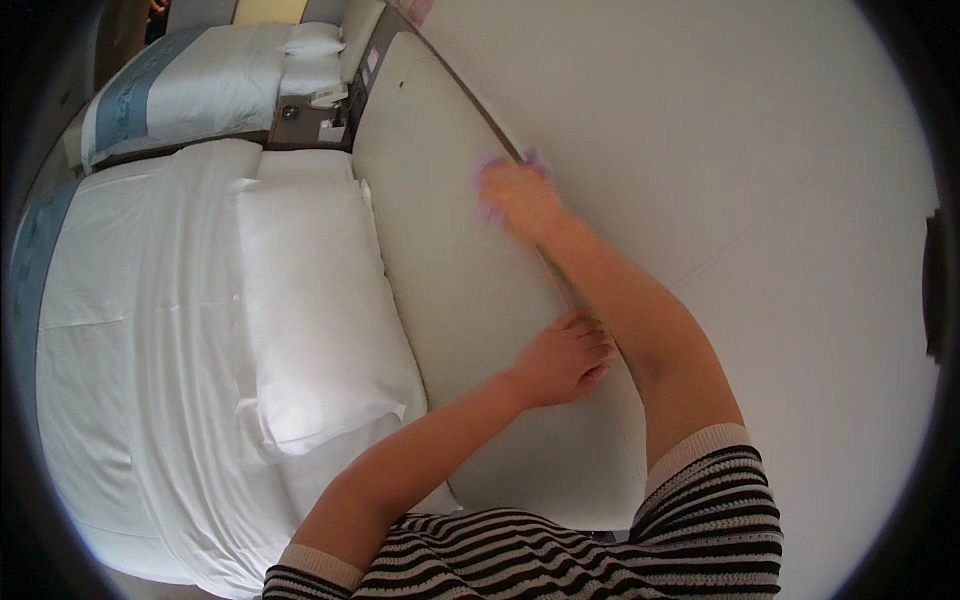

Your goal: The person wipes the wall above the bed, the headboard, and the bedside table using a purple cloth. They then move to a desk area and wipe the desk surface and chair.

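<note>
My right hand (525, 199) is closed around a light purple cloth (492, 214) at the top edge of a padded, cream headboard (450, 247); motion blurs it. Nearer to me, my left hand (568, 358) rests with curled fingers on the same edge, where the headboard meets the pale wall (735, 187). No object shows in the left hand, though its fingertips are partly hidden. A white pillow (319, 307) lies on the bed beside the headboard, on white bedding (165, 360).
Beyond this bed stands a dark nightstand (289, 133) with a telephone (328, 96) and small items on it. A second bed (210, 82) with a blue runner (124, 101) and white pillows (313, 39) is at the upper left.
</note>
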A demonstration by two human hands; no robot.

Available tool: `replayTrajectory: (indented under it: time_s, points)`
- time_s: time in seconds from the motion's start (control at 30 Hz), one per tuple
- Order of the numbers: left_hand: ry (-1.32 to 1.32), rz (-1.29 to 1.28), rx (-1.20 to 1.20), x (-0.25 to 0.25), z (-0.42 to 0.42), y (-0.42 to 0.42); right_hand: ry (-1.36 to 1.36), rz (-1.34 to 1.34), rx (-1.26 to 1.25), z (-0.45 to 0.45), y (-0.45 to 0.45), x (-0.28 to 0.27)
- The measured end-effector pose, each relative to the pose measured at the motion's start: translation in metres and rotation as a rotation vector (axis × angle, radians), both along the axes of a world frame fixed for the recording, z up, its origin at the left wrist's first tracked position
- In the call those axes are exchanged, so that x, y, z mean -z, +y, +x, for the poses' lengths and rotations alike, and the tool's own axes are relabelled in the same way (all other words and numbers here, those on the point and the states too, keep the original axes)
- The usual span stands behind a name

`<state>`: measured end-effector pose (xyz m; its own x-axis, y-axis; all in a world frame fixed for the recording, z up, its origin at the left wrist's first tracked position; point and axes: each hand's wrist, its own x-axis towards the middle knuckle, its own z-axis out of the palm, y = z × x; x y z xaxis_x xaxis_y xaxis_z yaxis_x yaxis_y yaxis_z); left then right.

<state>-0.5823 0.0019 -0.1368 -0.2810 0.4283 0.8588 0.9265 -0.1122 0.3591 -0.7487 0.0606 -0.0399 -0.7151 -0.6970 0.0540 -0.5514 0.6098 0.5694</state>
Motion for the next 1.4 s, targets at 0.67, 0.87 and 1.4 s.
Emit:
replayTrajectory:
  time_s: [0.67, 0.87, 1.4]
  points:
    - [-0.037, -0.043, -0.149, -0.006, 0.037, 0.007, 0.838, 0.057, 0.263, 0.127, 0.113, -0.121]
    - [-0.084, -0.067, -0.232, -0.001, 0.061, -0.009, 0.469, 0.173, 0.239, 0.142, 0.114, -0.045]
    - [-0.227, -0.568, 0.262, 0.093, 0.146, -0.063, -0.086, -0.024, 0.284, 0.143, 0.036, 0.295]
